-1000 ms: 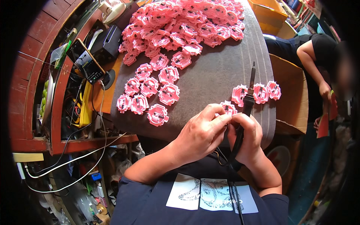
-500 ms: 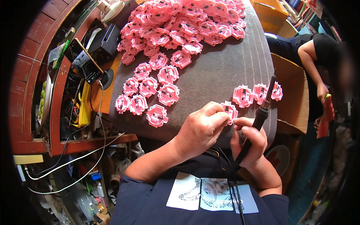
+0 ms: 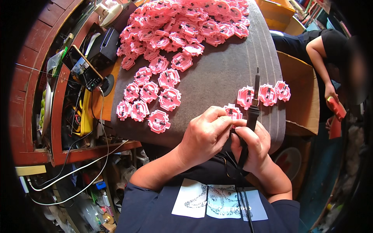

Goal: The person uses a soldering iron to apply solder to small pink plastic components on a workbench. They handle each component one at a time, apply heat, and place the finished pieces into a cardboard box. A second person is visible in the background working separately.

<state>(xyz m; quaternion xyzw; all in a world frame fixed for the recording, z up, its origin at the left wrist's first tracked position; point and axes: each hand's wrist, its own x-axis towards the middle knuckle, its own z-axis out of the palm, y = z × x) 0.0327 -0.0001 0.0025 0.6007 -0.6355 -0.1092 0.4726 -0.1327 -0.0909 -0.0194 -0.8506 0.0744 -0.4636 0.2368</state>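
My left hand (image 3: 206,134) is closed, thumb and forefinger pinching the near edge of a pink plastic part (image 3: 233,112) with a small black piece in its middle. My right hand (image 3: 256,143) grips a soldering iron (image 3: 252,114) by its black handle, the thin tip pointing away over the table. The right thumb and forefinger meet the left fingertips at the part's near edge; whatever lies between them is hidden. Just beyond my right hand, three similar pink parts (image 3: 267,95) lie in a row. To the left are several more single parts (image 3: 169,98).
A large heap of pink parts (image 3: 182,23) covers the far end of the grey table (image 3: 217,73). On the left stand a phone (image 3: 82,68) on a holder and trailing white cables (image 3: 105,155). At right, a cardboard box (image 3: 297,93) adjoins the table; beyond it a person holds a red wedge (image 3: 336,108).
The soldering iron has swung left and now points more straight away from me. My right hand shifted slightly left against my left fingertips. The other person's hand and the red wedge moved a little.
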